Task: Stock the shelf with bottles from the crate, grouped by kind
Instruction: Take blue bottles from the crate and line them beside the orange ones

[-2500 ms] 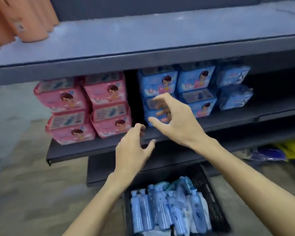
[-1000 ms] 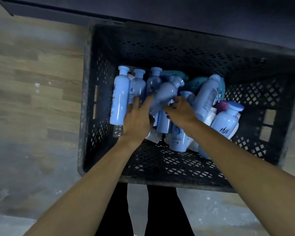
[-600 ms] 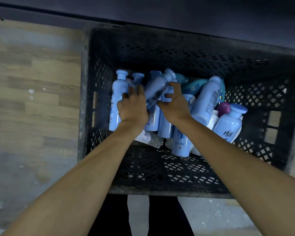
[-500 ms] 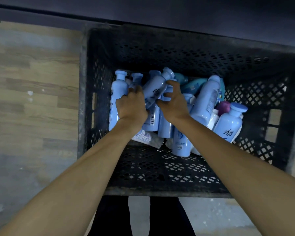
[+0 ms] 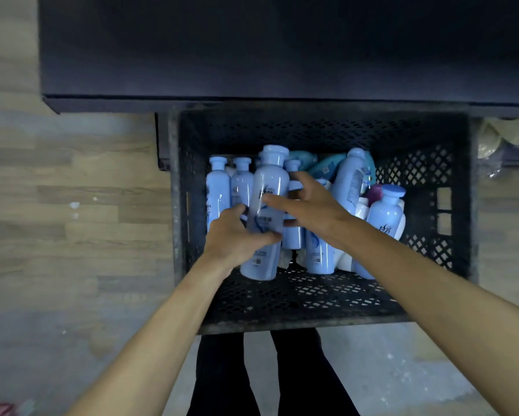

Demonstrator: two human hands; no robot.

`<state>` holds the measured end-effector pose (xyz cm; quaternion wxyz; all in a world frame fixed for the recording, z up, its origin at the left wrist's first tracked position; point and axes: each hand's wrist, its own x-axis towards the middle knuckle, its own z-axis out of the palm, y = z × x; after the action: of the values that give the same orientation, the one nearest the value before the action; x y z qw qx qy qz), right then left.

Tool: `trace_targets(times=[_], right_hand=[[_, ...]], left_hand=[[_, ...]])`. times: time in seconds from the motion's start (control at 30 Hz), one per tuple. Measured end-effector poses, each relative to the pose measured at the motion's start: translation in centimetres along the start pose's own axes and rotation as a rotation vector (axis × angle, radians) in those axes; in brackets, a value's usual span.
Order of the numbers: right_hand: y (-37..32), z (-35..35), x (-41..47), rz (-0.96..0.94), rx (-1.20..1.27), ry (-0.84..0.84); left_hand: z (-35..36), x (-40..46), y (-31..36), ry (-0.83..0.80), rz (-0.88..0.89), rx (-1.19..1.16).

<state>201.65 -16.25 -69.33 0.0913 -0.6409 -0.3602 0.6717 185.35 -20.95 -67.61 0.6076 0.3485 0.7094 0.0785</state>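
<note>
While the left hand [image 5: 237,235] grips a bottle [image 5: 265,211] over the crate [image 5: 297,322], the right hand [image 5: 309,205] spreads loosely at three o'clock, shelving likely next.

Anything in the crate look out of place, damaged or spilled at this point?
No spill or damage shows. The bottles lie jumbled in the black crate, kinds mixed: light blue ones, teal ones at the back, and a purple-capped bottle wedged among white ones. The left hand grips a light blue bottle.

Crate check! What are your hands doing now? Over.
Left hand grips one light blue bottle, raised above the rest. Right hand open, fingers against it. Crate holds more bottles; nothing blocking.
</note>
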Motion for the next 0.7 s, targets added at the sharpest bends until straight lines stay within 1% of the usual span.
trace_targets(times=[0.13, 0.27, 0.4, 0.57, 0.7], right_hand=[[-3.7, 0.2, -5.1, -0.101, -0.106, 0.075], [-8.2, 0.6, -11.6, -0.267, -0.190, 0.182], [-13.1, 0.6, -18.8, -0.465, -0.173, 0.276], [-21.3, -0.8, -28.9, -0.707, -0.147, 0.349], [-30.3, -2.3, -38.9, -1.004, -0.235, 0.434]], left_hand=[[-1.5, -4.2, 2.4, 0.059, 0.083, 0.113], [-3.4, -8.9, 5.0, 0.082, 0.190, 0.107], [-5.2, -15.0, 8.7, 0.171, 0.351, 0.093], [-8.1, -23.8, 16.5, 0.265, 0.636, 0.031], [-11.6, -32.5, 24.6, 0.370, 0.913, -0.071]])
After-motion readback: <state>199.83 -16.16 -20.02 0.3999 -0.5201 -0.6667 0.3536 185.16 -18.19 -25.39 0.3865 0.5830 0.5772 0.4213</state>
